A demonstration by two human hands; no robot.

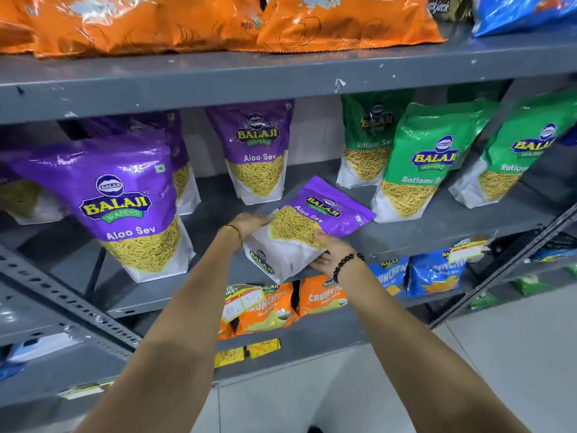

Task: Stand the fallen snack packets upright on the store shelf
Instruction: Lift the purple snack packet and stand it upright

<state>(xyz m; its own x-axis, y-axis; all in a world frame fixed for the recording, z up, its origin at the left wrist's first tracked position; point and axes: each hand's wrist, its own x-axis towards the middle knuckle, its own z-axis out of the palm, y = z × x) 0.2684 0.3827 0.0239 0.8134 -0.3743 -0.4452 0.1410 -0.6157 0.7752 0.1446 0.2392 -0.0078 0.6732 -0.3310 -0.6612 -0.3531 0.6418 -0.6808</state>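
A purple Aloo Sev packet (315, 220) lies tilted back on the grey middle shelf (437, 232), its white bottom toward me and over the front edge. My left hand (249, 225) holds its left side near the base. My right hand (331, 251) grips its lower right corner from below. Upright purple Aloo Sev packets stand at the left (125, 207) and at the back (256, 151). Green Ratlami Sev packets (421, 160) stand upright to the right.
Orange chip bags (193, 23) fill the top shelf. The lower shelf holds orange (268, 307) and blue (434, 273) Crunchem bags with price tags. A slotted grey upright (62, 301) runs across at the left. White floor tiles lie below right.
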